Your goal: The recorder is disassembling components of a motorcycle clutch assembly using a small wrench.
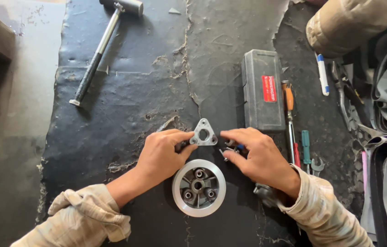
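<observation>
Seen from the head camera, a person's left hand (160,153) pinches a small triangular metal plate (203,133) by its lower corner, fingers closed on it, just above a round metal hub (198,187) lying on the worn black worktop (125,114). The right hand (256,153) rests beside it, fingers curled over small bolts (232,148). A closed grey tool case (262,89) and screwdrivers (290,123) lie to the right, and a hammer (104,43) lies well apart at upper left.
</observation>
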